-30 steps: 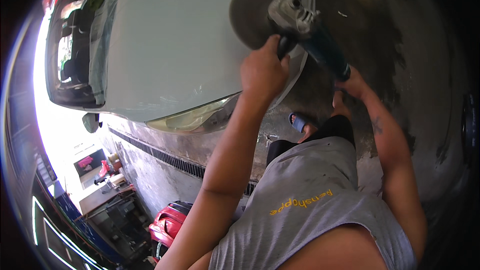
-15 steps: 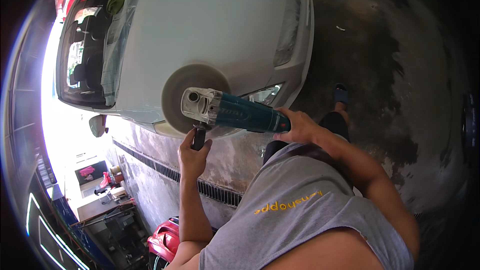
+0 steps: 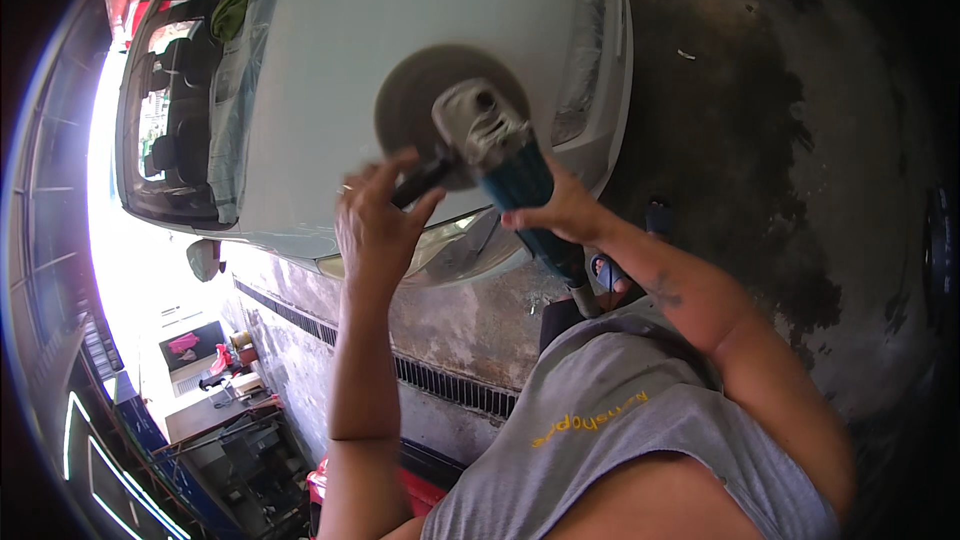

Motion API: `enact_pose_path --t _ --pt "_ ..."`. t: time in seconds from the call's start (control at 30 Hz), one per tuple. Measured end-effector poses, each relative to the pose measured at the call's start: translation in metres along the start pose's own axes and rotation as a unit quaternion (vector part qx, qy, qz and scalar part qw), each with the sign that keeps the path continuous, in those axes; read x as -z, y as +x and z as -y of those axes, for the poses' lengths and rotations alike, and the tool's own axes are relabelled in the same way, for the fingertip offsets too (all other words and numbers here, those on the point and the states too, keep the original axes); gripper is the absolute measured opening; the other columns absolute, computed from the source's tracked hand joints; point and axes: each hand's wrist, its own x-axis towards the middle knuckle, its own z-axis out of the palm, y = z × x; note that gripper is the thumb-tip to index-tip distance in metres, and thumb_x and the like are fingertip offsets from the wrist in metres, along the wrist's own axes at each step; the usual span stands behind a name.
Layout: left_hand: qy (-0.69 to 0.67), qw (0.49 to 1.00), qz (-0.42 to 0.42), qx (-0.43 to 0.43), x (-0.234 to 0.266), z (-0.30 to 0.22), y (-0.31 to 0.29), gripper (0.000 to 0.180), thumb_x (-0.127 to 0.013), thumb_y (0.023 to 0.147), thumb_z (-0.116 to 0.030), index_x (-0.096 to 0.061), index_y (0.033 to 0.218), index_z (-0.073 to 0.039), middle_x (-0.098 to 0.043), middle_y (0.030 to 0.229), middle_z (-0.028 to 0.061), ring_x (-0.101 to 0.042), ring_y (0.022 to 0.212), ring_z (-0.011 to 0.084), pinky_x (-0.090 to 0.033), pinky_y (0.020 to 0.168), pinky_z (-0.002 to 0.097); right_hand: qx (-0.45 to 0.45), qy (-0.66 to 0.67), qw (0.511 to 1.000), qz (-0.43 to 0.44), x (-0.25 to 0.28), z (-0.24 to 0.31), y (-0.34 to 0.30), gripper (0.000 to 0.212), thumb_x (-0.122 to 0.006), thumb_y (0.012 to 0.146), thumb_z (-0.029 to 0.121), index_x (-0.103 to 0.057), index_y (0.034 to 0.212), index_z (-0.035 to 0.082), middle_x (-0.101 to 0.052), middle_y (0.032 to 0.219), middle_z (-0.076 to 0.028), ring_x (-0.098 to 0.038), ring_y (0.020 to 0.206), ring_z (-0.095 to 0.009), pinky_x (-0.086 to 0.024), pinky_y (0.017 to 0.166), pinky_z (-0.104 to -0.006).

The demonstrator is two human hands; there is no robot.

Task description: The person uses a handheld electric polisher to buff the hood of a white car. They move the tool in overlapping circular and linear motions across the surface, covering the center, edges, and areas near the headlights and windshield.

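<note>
The polisher (image 3: 515,165), teal-bodied with a metal head, is located over the car hood (image 3: 320,90), nearer the hood's front corner at the near headlight (image 3: 430,245) than its windscreen edge. The round pad (image 3: 405,90) shows blurred; its contact with the hood cannot be confirmed from above. The right hand (image 3: 565,205) is wrapped over the body behind the head, thumb across the upper face. The left hand (image 3: 378,225) is at the black side handle (image 3: 425,183), which lies between parted fingers and thumb; whether this grip is firm cannot be determined.

Handling, as judged: the tool is rigid and likely heavy, weighted toward the head; a spinning pad would tend to pull sideways. The side handle and the body are the 2 sound points of hold; fingers belong well off the pad. The hood looks smooth and its finish easily marked.

Edges and room: the broadest hood surface extends toward the windscreen (image 3: 165,205) and the far side. Limits are the headlight, the curved front edge and the near side edge. The tool's rear end, with apparent cord (image 3: 587,300), sits close to the gray shirt (image 3: 590,380), leaving little room for drawing back.
</note>
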Motion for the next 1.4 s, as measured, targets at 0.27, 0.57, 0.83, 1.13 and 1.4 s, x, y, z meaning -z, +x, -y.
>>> enact_pose_path --t 0.27,0.57,0.83,1.13,1.4 --pt "-0.454 0.888 0.008 0.077 -0.094 -0.016 -0.067 0.077 -0.084 0.097 -0.040 -0.043 0.150 -0.004 -0.062 0.135 0.0234 -0.067 0.122 0.0352 -0.054 0.105 0.0474 -0.027 0.115 0.989 -0.087 -0.034 0.098 0.062 0.037 -0.088 0.091 0.032 -0.072 0.107 0.002 -0.072 0.080 -0.010 -0.071 0.059 -0.021 -0.061 0.056 -0.0373" --pt "-0.602 0.759 0.159 0.189 -0.069 0.112 -0.151 0.051 -0.070 0.107 -0.042 -0.046 0.139 -0.011 -0.063 0.087 0.0085 -0.066 0.062 0.0187 -0.056 0.047 0.0325 -0.009 0.082 0.987 -0.139 -0.190 -0.002 0.039 0.037 -0.088 0.093 0.027 -0.070 0.118 0.007 -0.073 0.093 -0.007 -0.071 0.074 -0.016 -0.061 0.067 -0.0334" --pt "-0.470 0.843 0.201 0.168 0.005 0.223 -0.239 0.062 -0.075 0.100 -0.040 -0.044 0.143 -0.008 -0.064 0.083 0.0095 -0.067 0.061 0.0193 -0.057 0.049 0.0334 0.031 0.136 0.972 -0.192 -0.315 -0.084 -0.003 0.076 -0.097 0.081 0.028 -0.054 0.139 0.005 -0.071 0.118 -0.010 -0.071 0.106 -0.021 -0.059 0.096 -0.0391" --pt "-0.282 0.919 0.257 0.096 -0.001 0.198 -0.202 0.088 -0.082 0.088 -0.019 -0.031 0.158 -0.003 -0.068 0.108 0.0170 -0.071 0.075 0.0197 -0.062 0.057 0.0351 0.048 0.381 0.912 -0.142 -0.255 -0.092 -0.041 0.050 -0.087 0.094 0.028 -0.060 0.132 0.010 -0.069 0.110 -0.005 -0.072 0.099 -0.017 -0.062 0.088 -0.0375" --pt "-0.245 0.918 0.296 0.094 -0.041 0.121 -0.175 0.091 -0.084 0.088 -0.020 -0.029 0.159 -0.006 -0.067 0.110 0.0172 -0.071 0.076 0.0208 -0.061 0.056 0.0343 0.066 0.389 0.907 -0.147 -0.173 -0.088 -0.062 0.052 -0.083 0.097 0.036 -0.059 0.135 0.009 -0.066 0.116 -0.005 -0.070 0.105 -0.016 -0.061 0.094 -0.0358"
